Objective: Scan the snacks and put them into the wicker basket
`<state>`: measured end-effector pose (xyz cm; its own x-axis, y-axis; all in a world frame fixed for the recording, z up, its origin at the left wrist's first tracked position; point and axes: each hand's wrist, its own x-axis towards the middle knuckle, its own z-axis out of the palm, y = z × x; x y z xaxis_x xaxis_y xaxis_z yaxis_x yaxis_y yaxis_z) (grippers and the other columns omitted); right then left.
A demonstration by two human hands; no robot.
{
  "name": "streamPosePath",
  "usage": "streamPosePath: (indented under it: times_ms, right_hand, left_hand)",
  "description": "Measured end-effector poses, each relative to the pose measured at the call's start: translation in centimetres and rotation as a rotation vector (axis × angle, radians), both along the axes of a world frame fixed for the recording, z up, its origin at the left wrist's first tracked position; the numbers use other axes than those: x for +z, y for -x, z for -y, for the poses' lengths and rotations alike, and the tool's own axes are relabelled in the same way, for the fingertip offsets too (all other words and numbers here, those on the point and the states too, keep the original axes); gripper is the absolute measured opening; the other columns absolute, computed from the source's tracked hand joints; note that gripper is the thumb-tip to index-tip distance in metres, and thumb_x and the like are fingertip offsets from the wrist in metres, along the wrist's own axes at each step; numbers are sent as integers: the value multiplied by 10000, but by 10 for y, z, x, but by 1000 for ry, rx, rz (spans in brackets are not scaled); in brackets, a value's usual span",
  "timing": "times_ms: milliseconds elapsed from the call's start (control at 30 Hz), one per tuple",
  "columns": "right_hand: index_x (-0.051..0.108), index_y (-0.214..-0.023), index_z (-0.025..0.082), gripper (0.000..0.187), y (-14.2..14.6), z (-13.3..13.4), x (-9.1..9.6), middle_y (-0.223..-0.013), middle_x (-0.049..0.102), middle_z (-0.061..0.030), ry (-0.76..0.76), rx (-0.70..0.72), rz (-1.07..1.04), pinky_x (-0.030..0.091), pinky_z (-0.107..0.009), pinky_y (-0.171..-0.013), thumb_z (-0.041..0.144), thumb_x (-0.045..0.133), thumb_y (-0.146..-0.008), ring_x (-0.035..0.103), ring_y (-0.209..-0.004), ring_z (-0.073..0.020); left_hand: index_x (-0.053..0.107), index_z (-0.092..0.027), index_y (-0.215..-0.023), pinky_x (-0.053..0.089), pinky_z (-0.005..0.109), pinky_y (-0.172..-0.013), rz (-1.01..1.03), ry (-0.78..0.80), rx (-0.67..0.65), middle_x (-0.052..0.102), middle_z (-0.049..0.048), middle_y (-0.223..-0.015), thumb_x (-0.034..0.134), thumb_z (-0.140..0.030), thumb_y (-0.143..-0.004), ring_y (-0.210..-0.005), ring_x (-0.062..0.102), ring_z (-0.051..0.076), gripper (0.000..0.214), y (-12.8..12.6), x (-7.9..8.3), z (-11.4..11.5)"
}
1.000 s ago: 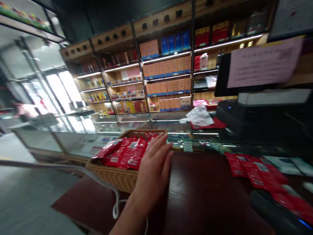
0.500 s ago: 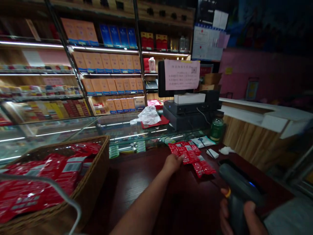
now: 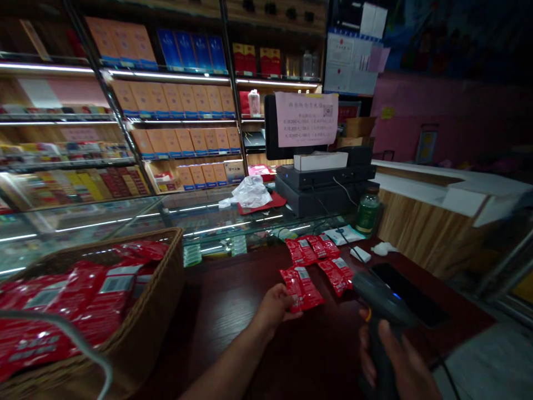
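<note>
My left hand (image 3: 275, 306) pinches the near edge of a red packet (image 3: 302, 287) above the dark wooden counter (image 3: 233, 311). Just beyond it lie several more red packets (image 3: 318, 253) spread on the counter. My right hand (image 3: 391, 361) is wrapped round the handle of a dark barcode scanner (image 3: 381, 304), whose head points toward the held packet. At the left stands a wicker basket (image 3: 156, 311) filled with the same red packets.
A glass display case (image 3: 125, 214) runs behind the counter, with a till and monitor (image 3: 320, 178), a green jar (image 3: 367, 214) and a white plastic bag (image 3: 249, 193) on it. Shelves of boxed goods (image 3: 179, 100) fill the back wall. A black phone (image 3: 406, 286) lies at the right.
My left hand left the basket, reached right to the packets on the counter and has pulled one packet back toward me. The scanner in my right hand has come into view and risen.
</note>
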<state>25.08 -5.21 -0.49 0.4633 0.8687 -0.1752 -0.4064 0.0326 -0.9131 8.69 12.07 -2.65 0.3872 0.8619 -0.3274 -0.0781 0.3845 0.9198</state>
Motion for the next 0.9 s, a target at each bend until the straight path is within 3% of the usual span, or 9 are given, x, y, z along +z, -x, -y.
streamPosePath:
  times_ms: [100,167,300,367,467,567,667,833,900]
  right_hand:
    - [551,-1150,174,634,4,-15,2,-594,595,35,39,34,158,384,-216,-451,649,746,-780,490,-479,-125]
    - [567,-1155,142,648,9,-26,4,-549,562,49,40,65,215,395,-219,-450,618,776,-767,498,-489,-133]
    - [603,-1131,89,702,26,-44,5,-549,566,45,-16,130,219,424,-242,-417,579,846,-691,528,-463,-150]
    - [603,-1106,105,672,35,-48,5,-663,642,5,-26,164,212,437,-251,-415,541,872,-671,542,-461,-143]
    - [596,-1100,141,599,51,-48,8,-781,685,-13,-33,195,194,450,-240,-441,495,868,-701,542,-478,-120]
    - [587,-1118,169,578,64,-43,14,-686,643,36,-59,206,144,446,-223,-463,474,867,-716,523,-484,-113]
    - [568,-1125,193,535,74,-38,20,-603,592,63,-106,223,123,418,-205,-463,463,846,-756,488,-476,-104]
    - [531,-1148,216,574,85,-43,22,-815,668,24,-118,248,22,424,-215,-478,426,872,-736,494,-483,-84]
    - [528,-1165,200,621,85,-49,23,-739,645,39,-95,238,37,423,-222,-476,455,875,-717,495,-480,-98]
  left_hand:
    - [501,-179,-728,570,295,-610,73,-5,-18,688,-7,-752,890,-312,-604,-640,651,144,430,30,4,40]
    - [537,-179,-748,555,279,-568,93,-32,-48,687,-1,-764,899,-388,-571,-629,635,146,454,48,10,66]
    - [631,-174,-801,503,229,-571,29,-198,-141,650,-11,-728,803,-457,-725,-618,588,122,340,80,27,107]
    - [655,-176,-793,477,213,-597,-70,-311,-153,650,-11,-699,739,-457,-804,-616,581,115,293,95,34,119]
    - [631,-181,-760,459,196,-593,-160,-335,-68,679,-6,-687,704,-473,-837,-620,604,113,311,112,35,128]
    - [639,-182,-853,480,198,-545,-67,-136,-33,731,14,-738,751,-511,-777,-621,663,135,355,123,26,129]
    - [649,-160,-797,476,192,-497,11,-2,0,740,31,-669,810,-533,-692,-560,684,145,420,129,19,128]
    - [676,-154,-735,511,208,-542,-17,-69,138,730,33,-596,813,-490,-705,-545,682,146,364,135,26,128]
    - [698,-157,-741,525,215,-567,-81,-171,221,734,26,-624,793,-478,-732,-578,693,153,335,136,31,126]
